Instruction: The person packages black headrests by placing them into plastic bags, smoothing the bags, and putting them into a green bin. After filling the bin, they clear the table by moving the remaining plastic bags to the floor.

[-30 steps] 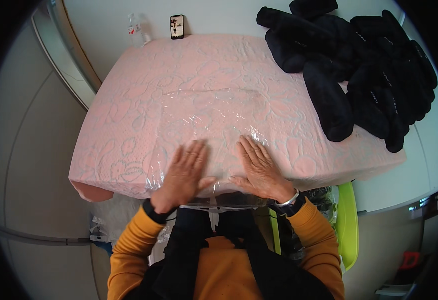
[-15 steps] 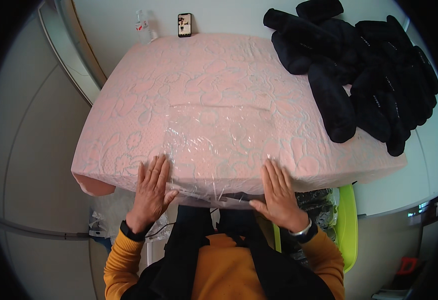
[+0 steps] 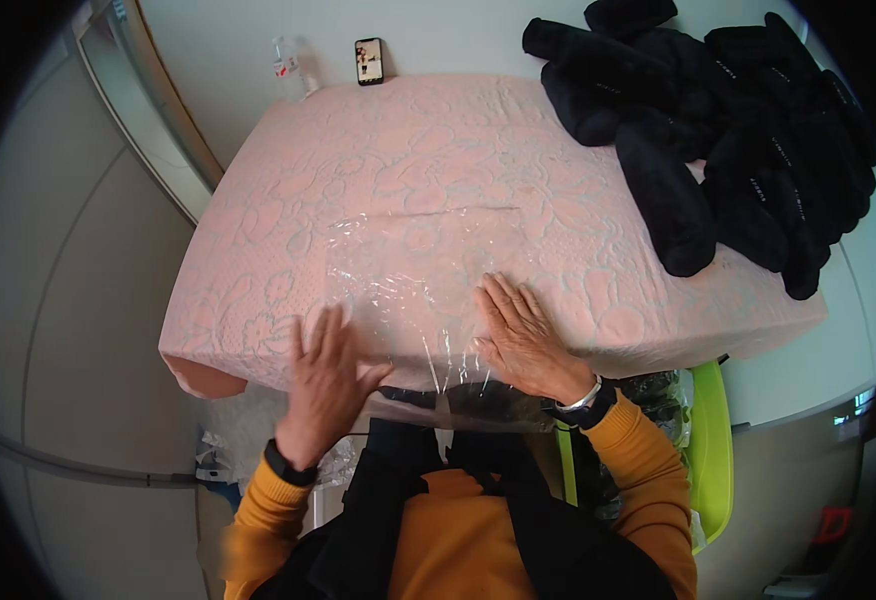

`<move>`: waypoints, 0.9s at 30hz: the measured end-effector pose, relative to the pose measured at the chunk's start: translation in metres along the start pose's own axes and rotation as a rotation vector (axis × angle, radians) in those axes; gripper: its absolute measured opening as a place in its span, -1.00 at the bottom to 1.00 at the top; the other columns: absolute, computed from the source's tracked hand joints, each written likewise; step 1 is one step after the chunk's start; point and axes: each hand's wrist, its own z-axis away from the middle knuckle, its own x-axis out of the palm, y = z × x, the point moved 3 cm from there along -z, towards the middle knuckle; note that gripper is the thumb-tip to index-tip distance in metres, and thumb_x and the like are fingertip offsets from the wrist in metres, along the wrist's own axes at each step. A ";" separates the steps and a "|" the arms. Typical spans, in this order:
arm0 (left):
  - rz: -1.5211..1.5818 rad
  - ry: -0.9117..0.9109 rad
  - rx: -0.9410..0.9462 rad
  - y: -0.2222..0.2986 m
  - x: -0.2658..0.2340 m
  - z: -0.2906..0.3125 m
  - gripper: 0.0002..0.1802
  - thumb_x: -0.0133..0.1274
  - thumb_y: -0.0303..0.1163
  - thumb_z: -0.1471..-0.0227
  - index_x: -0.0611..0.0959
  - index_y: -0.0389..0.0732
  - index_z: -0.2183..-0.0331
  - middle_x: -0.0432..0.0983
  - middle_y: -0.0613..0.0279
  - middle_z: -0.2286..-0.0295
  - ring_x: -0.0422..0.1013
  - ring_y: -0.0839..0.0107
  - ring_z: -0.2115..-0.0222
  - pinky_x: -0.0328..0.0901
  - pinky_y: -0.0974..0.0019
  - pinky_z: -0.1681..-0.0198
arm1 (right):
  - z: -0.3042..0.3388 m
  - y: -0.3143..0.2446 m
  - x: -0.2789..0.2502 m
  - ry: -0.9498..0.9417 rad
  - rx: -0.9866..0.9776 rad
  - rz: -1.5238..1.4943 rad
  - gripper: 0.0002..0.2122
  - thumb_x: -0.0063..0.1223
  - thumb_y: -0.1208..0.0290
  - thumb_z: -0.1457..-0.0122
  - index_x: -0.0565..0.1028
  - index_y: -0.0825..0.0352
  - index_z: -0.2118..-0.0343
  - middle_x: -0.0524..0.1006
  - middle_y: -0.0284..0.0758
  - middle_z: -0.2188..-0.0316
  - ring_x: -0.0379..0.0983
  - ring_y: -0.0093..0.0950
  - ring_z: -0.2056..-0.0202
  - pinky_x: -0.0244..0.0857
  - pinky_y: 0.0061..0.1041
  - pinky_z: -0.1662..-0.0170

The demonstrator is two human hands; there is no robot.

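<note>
A clear plastic bag [image 3: 418,270] lies flat on the pink patterned cloth [image 3: 258,200], its near end hanging past the table's front edge. My right hand [image 3: 523,335] rests on the bag's right part, palm down with fingers stretched out. At the bag's left edge is my left hand [image 3: 328,375], fingers apart and slightly blurred by motion; whether it touches the bag I cannot tell. Neither hand holds anything.
Black stuffed neck pillows or similar soft rolls [image 3: 668,200] are heaped at the back right. A phone [image 3: 369,62] and a clear bottle [image 3: 286,68] stand at the far edge by the wall. Below the table on the right is a lime-green bin [image 3: 715,450] with plastic packages.
My right hand has moved left and away from me onto the bag. The left hand has shifted slightly right and nearer me. The view has tilted a little.
</note>
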 end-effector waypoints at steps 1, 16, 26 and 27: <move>0.113 0.090 0.072 0.014 -0.003 -0.008 -0.16 -0.01 0.09 -0.11 0.28 -0.39 -0.17 0.10 -0.13 -0.21 0.02 0.00 -0.26 -0.22 -0.15 -0.32 | 0.001 -0.004 -0.002 -0.005 0.001 0.012 -0.34 0.00 0.23 -0.19 0.07 0.51 -0.26 0.05 0.02 -0.30 -0.09 -0.08 -0.34 -0.22 -0.09 -0.35; 0.199 -0.041 0.117 -0.028 0.033 -0.072 -0.17 -0.25 0.11 -0.23 0.11 -0.31 -0.28 -0.08 -0.06 -0.30 -0.11 0.07 -0.32 -0.24 -0.09 -0.33 | 0.013 0.019 -0.020 -0.133 0.065 -0.004 -0.28 -0.06 0.13 -0.25 -0.03 0.53 -0.30 -0.04 0.01 -0.34 -0.17 -0.13 -0.37 -0.29 -0.18 -0.38; 0.206 0.053 0.043 -0.059 0.044 -0.062 -0.22 -0.22 0.08 -0.23 0.19 -0.32 -0.24 -0.01 -0.05 -0.28 -0.07 0.05 -0.31 -0.26 -0.07 -0.33 | 0.025 0.067 -0.037 -0.156 0.427 0.177 -0.29 -0.06 0.14 -0.25 -0.01 0.54 -0.29 -0.05 0.06 -0.33 -0.16 -0.07 -0.36 -0.30 -0.17 -0.38; 0.203 0.056 0.036 -0.060 0.044 -0.061 -0.22 -0.22 0.08 -0.23 0.20 -0.33 -0.24 -0.01 -0.05 -0.28 -0.07 0.06 -0.31 -0.26 -0.07 -0.33 | 0.015 0.060 -0.043 -0.155 0.424 0.188 -0.29 -0.06 0.14 -0.25 -0.01 0.54 -0.29 -0.05 0.06 -0.33 -0.16 -0.07 -0.36 -0.30 -0.17 -0.38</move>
